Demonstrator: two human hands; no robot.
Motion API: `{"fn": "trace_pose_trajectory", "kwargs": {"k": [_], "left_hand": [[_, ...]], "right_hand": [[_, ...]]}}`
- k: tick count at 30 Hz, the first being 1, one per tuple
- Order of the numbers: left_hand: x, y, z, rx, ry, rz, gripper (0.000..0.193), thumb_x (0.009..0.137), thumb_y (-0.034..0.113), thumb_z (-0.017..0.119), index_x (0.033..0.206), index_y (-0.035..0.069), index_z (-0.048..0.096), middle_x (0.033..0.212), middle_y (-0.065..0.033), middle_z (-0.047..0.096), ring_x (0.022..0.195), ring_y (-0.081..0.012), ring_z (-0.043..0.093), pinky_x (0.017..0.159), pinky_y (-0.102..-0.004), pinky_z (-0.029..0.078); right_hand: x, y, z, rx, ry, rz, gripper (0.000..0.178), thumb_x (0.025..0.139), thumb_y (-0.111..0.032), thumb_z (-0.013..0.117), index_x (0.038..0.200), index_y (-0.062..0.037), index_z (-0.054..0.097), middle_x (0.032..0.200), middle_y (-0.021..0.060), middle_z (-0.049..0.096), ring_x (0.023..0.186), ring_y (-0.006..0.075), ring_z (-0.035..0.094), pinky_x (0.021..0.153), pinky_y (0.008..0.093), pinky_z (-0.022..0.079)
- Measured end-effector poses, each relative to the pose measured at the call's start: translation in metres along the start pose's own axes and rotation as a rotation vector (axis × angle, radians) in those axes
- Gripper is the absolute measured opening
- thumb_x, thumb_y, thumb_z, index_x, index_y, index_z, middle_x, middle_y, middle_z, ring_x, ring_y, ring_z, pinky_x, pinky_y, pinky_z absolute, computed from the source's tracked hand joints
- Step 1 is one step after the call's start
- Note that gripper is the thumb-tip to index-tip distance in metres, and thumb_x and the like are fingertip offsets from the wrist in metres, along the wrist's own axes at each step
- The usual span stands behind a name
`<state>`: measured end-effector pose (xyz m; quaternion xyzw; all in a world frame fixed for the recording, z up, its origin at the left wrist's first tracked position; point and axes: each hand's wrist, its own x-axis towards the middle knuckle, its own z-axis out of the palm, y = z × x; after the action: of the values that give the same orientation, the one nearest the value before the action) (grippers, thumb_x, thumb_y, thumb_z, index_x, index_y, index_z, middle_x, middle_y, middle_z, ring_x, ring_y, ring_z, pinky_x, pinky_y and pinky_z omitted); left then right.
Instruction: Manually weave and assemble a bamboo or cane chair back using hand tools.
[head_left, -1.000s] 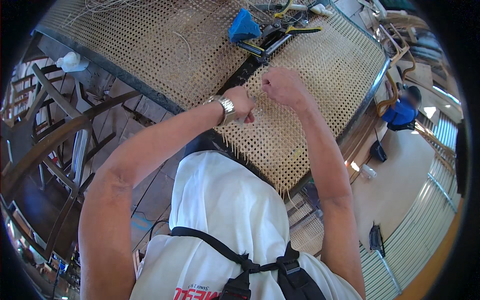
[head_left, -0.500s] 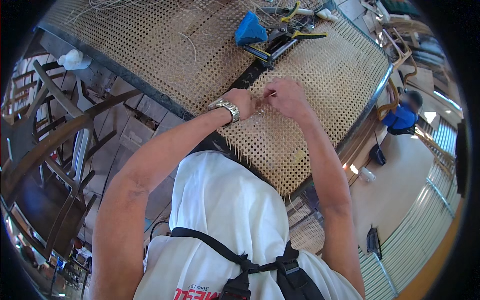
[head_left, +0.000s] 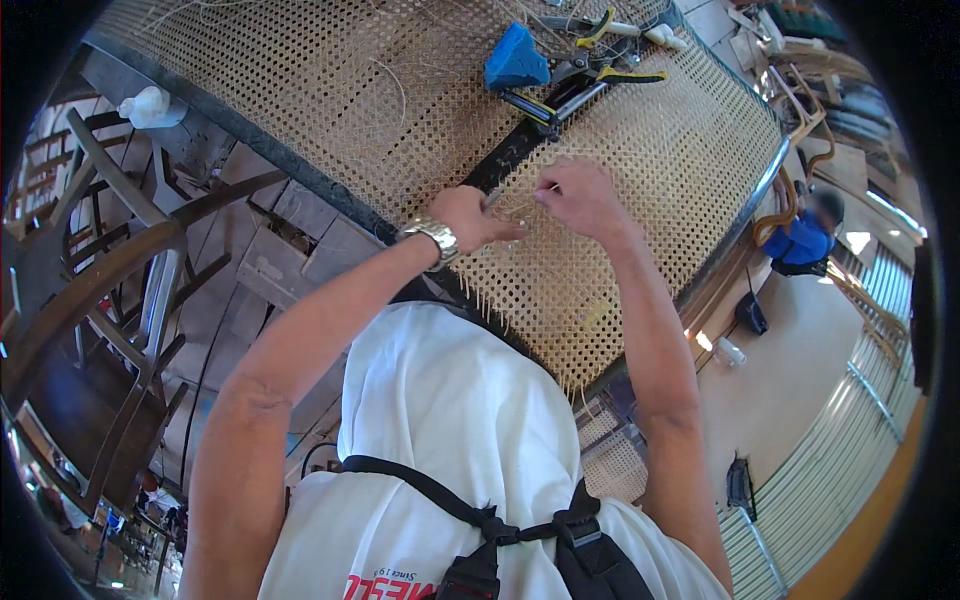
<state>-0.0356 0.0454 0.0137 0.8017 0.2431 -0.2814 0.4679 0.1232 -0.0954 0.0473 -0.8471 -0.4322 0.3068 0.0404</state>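
Pinching a thin cane strand (head_left: 522,205) between them, both hands' fingers (head_left: 545,195) rest on the woven cane panel (head_left: 640,170).

Dark-edged desk (head_left: 250,135) covered by tan woven cane sheet (head_left: 680,170); on it blue wedge-shaped block (head_left: 515,58), yellow-handled pliers (head_left: 610,72), black flat bar (head_left: 520,150).

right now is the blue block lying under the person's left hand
No, the blue block lies farther up the woven cane panel beside the pliers, well apart from the left hand.
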Motion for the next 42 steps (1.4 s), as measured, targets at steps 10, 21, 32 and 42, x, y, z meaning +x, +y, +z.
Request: {"fn": "trace_pose_trajectory", "kwargs": {"k": [10,21,32,42], "left_hand": [[-0.001,-0.013,0.001,-0.077,0.246,0.102,0.039,0.080,0.040,0.056,0.083,0.003,0.068,0.082,-0.0200,0.066,0.077,-0.0394,0.063,0.072,-0.0460,0.050],[-0.066,-0.024,-0.056,-0.411,0.108,-0.044,0.038,0.090,0.039,0.064,0.074,0.006,0.058,0.058,0.0013,0.053,0.051,-0.0070,0.052,0.046,-0.0226,0.040],[-0.006,0.000,-0.011,-0.592,-0.345,-0.181,0.018,0.093,0.010,0.048,0.102,-0.003,0.057,0.078,-0.0146,0.067,0.065,-0.0205,0.068,0.053,-0.0341,0.058],[0.024,0.019,-0.020,-0.172,-0.287,-0.029,0.022,0.077,0.021,0.060,0.069,0.003,0.070,0.067,-0.0048,0.071,0.053,-0.0126,0.063,0.051,-0.0295,0.050]], "right_hand": [[-0.013,0.000,0.004,-0.008,0.007,-0.078,0.015,0.077,-0.020,0.069,0.086,-0.0080,0.068,0.089,0.0090,0.065,0.090,0.0295,0.062,0.082,0.0415,0.046],[-0.004,-0.062,-0.002,0.762,-0.090,-0.194,0.023,0.083,-0.030,0.067,0.088,-0.0079,0.066,0.091,0.0112,0.067,0.088,0.0331,0.064,0.073,0.0416,0.050],[-0.007,-0.013,-0.008,-0.105,-0.001,-0.042,0.011,0.081,-0.016,0.059,0.084,-0.0102,0.068,0.087,0.0109,0.064,0.087,0.0316,0.064,0.075,0.0466,0.047],[-0.007,-0.027,-0.007,-0.175,0.252,-0.197,0.009,0.080,-0.015,0.062,0.076,-0.0073,0.065,0.083,0.0097,0.060,0.078,0.0301,0.061,0.073,0.0456,0.043]]}}
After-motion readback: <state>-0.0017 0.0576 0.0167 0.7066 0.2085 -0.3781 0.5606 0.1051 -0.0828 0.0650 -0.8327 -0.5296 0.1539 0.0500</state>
